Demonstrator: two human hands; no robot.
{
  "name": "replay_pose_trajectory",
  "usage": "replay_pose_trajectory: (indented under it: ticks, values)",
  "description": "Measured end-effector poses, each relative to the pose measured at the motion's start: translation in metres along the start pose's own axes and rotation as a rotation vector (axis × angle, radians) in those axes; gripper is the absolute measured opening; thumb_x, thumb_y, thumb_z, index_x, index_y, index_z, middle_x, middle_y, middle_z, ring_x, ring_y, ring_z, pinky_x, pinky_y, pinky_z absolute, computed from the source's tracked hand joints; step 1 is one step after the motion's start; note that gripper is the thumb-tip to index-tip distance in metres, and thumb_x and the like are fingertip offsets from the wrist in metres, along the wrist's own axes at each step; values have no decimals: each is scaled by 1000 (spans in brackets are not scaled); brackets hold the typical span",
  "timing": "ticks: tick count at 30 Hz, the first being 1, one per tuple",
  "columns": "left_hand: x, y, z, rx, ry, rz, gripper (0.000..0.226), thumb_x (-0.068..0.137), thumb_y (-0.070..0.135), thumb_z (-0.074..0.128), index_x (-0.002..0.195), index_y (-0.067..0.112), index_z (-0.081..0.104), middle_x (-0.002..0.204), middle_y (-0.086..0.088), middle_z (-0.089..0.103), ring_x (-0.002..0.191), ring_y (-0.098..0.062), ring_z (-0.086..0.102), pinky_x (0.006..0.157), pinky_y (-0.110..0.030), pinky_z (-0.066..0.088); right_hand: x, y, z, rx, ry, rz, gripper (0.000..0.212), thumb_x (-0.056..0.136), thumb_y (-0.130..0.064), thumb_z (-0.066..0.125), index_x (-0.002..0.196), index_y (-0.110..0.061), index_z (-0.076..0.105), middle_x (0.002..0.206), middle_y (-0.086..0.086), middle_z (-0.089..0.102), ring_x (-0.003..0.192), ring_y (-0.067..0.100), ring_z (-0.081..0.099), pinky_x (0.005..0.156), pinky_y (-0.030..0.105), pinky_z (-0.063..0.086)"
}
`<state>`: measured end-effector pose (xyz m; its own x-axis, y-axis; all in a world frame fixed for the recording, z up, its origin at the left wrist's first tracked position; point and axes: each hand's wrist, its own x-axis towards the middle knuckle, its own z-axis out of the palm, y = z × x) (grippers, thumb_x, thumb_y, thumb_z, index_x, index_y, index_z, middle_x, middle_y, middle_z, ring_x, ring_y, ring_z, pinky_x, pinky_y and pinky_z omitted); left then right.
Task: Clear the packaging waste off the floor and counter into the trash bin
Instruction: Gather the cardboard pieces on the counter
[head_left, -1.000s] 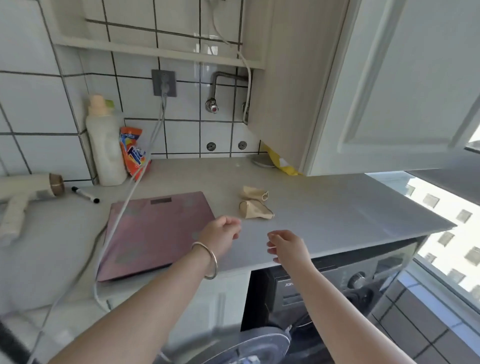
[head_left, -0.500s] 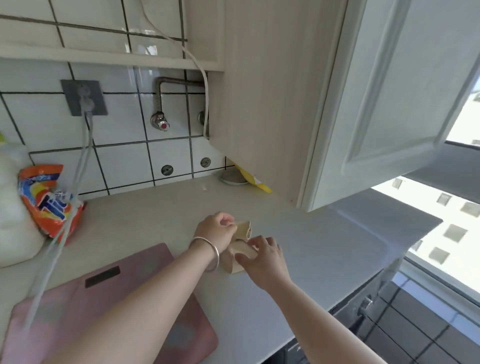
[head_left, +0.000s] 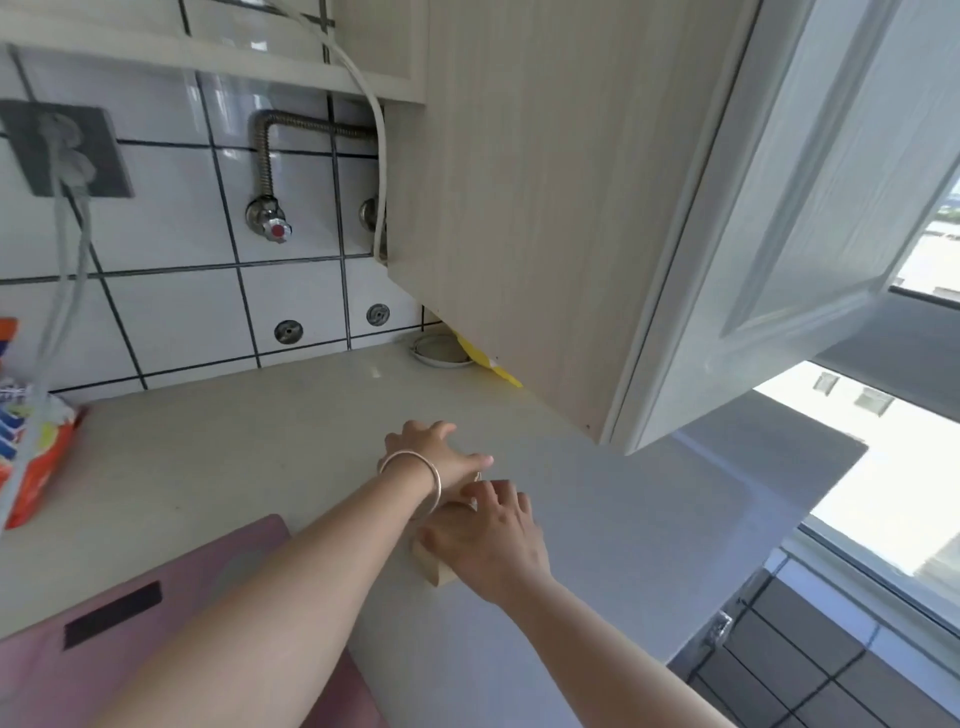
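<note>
Both hands meet over the 1 visible scrap of brown paper packaging (head_left: 435, 570), which lies on the bench (head_left: 249, 457) directly beneath them, only its near corner peeking out. The right hand (head_left: 488, 540) lies palm-down on it with fingers curled over the far side, its grip closing on the paper; the left hand (head_left: 431, 457), bracelet at the wrist, rests just beyond, fingers spread forward, and whether it pinches anything I cannot tell. Judging by this, the right hand is nearer for the lift. A pink scale (head_left: 130, 623) lies near left; no trash bin shows.
</note>
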<state>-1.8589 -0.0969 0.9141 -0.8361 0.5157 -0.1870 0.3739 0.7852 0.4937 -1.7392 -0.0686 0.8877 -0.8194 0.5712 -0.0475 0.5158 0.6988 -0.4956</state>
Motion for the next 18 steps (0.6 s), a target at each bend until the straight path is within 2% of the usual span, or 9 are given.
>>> replay_pose_trajectory:
  ticks: [5,12,15,18]
  values:
    - [9,-2,4,88,-84,-8,74,65,60,64,133,35,46,137,-6,42,131,-30,36,105,-39,39,1,1,8,-26,-31,-4,76,70,-64,52,134,-30,29,131,-4,37,126,19,31,101,35,37]
    - [9,-5,13,-6,-29,2,64,67,47,63,128,32,51,131,-8,44,121,-30,51,101,-33,42,-4,8,4,13,-89,-24,70,73,-48,62,133,-28,32,128,-1,40,124,21,34,102,32,38]
    - [6,-7,15,-43,-8,41,62,69,44,64,127,28,54,132,-11,46,119,-29,53,98,-31,42,-8,17,-3,35,-73,-6,77,69,-40,67,136,-31,29,129,0,40,125,21,33,99,31,40]
    - [-1,-9,16,-72,7,64,57,70,38,65,125,26,56,131,-13,48,116,-29,54,93,-28,42,-14,35,-13,123,-17,74,79,69,-40,67,137,-37,28,131,-3,37,128,19,31,95,30,43]
